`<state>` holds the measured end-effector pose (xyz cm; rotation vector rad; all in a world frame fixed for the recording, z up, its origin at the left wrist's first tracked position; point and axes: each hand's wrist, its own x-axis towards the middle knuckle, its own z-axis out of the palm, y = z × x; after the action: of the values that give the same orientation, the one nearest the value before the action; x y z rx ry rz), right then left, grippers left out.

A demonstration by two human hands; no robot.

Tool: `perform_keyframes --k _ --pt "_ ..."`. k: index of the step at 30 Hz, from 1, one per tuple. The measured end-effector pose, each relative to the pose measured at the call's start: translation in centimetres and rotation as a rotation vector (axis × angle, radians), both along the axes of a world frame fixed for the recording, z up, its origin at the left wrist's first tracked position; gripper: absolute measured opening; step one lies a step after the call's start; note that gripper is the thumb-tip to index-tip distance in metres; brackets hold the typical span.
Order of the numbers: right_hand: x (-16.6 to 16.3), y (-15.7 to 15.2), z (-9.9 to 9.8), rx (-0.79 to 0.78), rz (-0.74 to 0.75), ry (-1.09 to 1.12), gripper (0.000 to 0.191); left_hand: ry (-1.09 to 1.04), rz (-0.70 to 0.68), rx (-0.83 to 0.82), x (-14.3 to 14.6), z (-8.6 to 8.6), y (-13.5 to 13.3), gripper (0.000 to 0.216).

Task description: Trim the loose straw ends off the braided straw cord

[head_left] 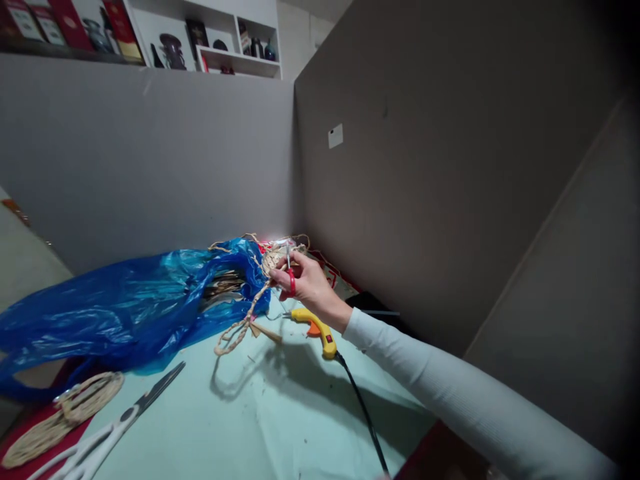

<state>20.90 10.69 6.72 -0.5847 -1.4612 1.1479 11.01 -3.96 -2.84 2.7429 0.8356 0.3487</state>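
My right hand (307, 283) reaches forward over the pale green table (240, 413), fingers closed round small red-handled scissors (290, 277) whose blades point up. The blades sit against a tangle of braided straw rope (250, 313) that hangs from the far corner down onto the table. A yellow glue gun (315, 327) lies just below my wrist, its black cord (363, 413) running toward me. My left hand is out of view.
A crumpled blue plastic bag (125, 307) fills the left of the table. Large white-handled scissors (105, 433) lie at the front left beside coiled straw pieces (65, 413). Grey partition walls (425, 167) close the back and right. Shelves (210, 40) stand beyond.
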Motion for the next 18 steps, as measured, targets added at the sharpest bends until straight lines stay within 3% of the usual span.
perform_keyframes --k 4,7,12,16,18 --pt "-0.3 1.1 -0.1 -0.023 -0.025 0.045 0.041 0.001 0.300 0.069 -3.0 -0.1 3.5 0.044" --pt "-1.0 1.5 -0.2 -0.039 -0.044 0.049 0.041 0.013 0.448 0.058 -3.2 -1.0 6.5 0.057" --pt "-1.9 2.3 -0.7 -0.072 -0.034 0.009 0.039 -0.007 0.451 -0.009 -1.8 -1.2 9.0 0.055" --pt "-2.1 3.5 -1.0 -0.095 -0.023 -0.012 0.039 -0.037 0.377 -0.163 -1.7 -0.4 7.9 0.064" --pt "-2.2 4.1 -1.1 -0.108 -0.015 -0.019 0.039 -0.064 0.268 -0.263 -1.8 -0.1 6.6 0.056"
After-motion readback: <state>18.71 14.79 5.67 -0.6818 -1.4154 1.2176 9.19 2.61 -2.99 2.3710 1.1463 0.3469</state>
